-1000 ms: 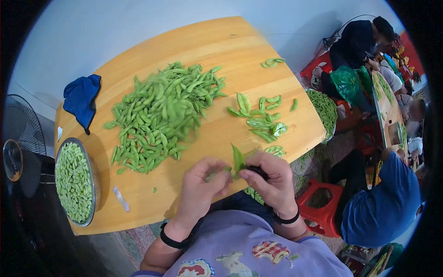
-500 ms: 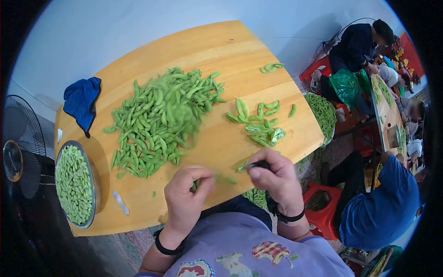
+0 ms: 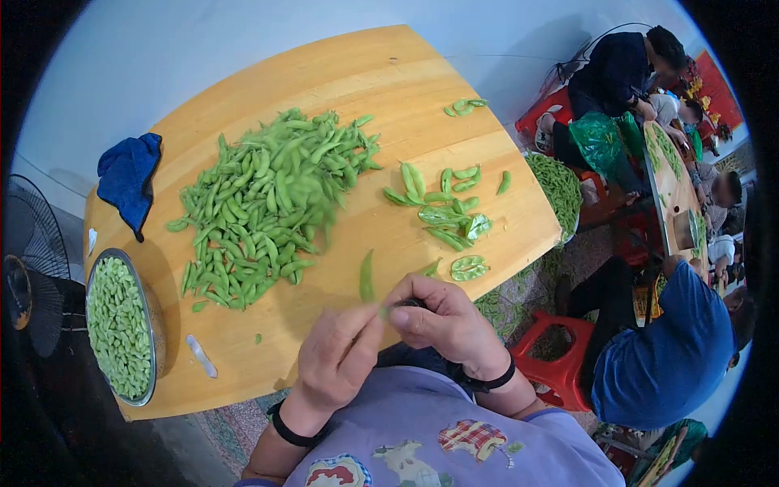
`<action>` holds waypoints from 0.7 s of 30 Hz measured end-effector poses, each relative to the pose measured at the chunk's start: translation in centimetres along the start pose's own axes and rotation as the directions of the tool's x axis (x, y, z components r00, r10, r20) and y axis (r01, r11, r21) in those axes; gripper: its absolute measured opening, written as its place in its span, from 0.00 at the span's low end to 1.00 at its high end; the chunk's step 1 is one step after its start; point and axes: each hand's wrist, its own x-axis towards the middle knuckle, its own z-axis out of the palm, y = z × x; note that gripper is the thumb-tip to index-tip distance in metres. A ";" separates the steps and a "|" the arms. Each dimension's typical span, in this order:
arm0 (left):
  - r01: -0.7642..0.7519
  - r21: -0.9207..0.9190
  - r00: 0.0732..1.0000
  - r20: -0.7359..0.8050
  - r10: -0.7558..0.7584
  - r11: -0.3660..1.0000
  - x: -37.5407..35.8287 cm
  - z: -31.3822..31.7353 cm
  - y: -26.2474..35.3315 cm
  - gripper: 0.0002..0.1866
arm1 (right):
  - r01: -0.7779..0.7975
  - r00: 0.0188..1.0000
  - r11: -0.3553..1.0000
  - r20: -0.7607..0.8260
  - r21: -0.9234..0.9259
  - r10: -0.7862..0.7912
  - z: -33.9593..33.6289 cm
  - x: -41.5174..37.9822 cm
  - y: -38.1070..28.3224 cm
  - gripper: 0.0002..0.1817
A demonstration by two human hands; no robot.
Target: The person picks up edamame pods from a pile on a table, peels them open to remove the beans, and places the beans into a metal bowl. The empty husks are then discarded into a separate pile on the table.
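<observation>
My left hand (image 3: 337,357) is closed in a pinch above the table's near edge, and a green soybean pod (image 3: 367,276) rises from its fingertips. The fingertips of my right hand (image 3: 446,321) meet it from the right. Between the right thumb and bent forefinger sits a small dark object (image 3: 408,303), mostly hidden. Beyond my hands a big heap of soybean pods (image 3: 268,195) covers the middle of the table. Right of the heap lie several opened, flattened pods (image 3: 445,215), and another empty-looking pod (image 3: 469,268) rests near the right hand.
A metal bowl (image 3: 152,325) of shelled beans stands at the table's left edge. Close by are a blue cloth (image 3: 130,183), a white strip (image 3: 201,355) and a fan (image 3: 32,260). On the right are a red stool (image 3: 560,349), a pile of pods (image 3: 556,191) and several people at another table.
My hands have come together at the fingertips, and a pod now stands up from the left one. An opened pod now lies beyond the right hand. The view has shifted slightly.
</observation>
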 end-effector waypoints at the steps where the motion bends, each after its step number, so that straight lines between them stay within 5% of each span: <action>1: -0.038 0.049 0.999 0.004 0.038 0.998 0.0 0.0 0.0 0.09 | -0.001 1.000 1.000 -0.001 0.000 0.001 -0.1 0.0 0.0 0.08; 7: -0.035 0.085 0.999 -0.002 0.035 0.996 0.0 0.2 0.0 0.08 | -0.055 0.997 0.981 0.069 0.187 0.043 -0.3 0.0 0.0 0.05; 9: 0.010 0.054 1.000 -0.018 -0.009 0.998 0.1 0.3 0.1 0.08 | 0.154 0.978 0.963 -0.108 -0.223 -0.181 0.7 -0.1 0.0 0.07; 10: 0.087 0.021 0.996 -0.017 -0.087 0.996 0.3 0.3 0.3 0.07 | 0.151 0.978 0.963 -0.109 -0.223 -0.179 0.6 0.0 0.4 0.07; 12: 0.168 -0.010 0.986 -0.013 -0.168 0.986 0.5 0.0 0.4 0.07 | 0.351 0.868 0.688 -0.055 -0.635 -0.493 0.3 0.2 1.5 0.07; 14: 0.650 -0.332 0.753 0.165 -0.637 0.683 0.5 -0.4 0.3 0.05 | 0.342 0.862 0.644 -0.044 -0.684 -0.506 1.0 -0.2 1.3 0.07; 16: 0.702 -0.451 0.694 0.262 -0.671 0.551 0.7 -0.7 -0.1 0.04 | 0.335 0.855 0.594 -0.030 -0.731 -0.519 1.4 -0.4 0.9 0.07; 17: 0.737 -0.547 0.638 0.366 -0.678 0.398 0.8 -0.8 -0.4 0.03 | 0.349 0.871 0.657 -0.027 -0.669 -0.490 1.4 -0.5 0.8 0.07; 18: 0.737 -0.547 0.636 0.365 -0.679 0.397 0.8 -0.8 -0.6 0.03 | 0.356 0.887 0.715 -0.024 -0.602 -0.462 1.3 -0.5 0.6 0.07; 20: 0.750 -0.655 0.534 0.520 -0.667 0.090 0.4 -0.5 -1.0 0.04 | 0.301 0.930 0.823 -0.042 -0.482 -0.365 1.0 -0.4 0.1 0.07; 21: 0.750 -0.656 0.533 0.519 -0.668 0.089 0.4 -0.3 -1.1 0.04 | 0.236 0.962 0.906 -0.046 -0.352 -0.268 0.9 -0.3 -0.1 0.08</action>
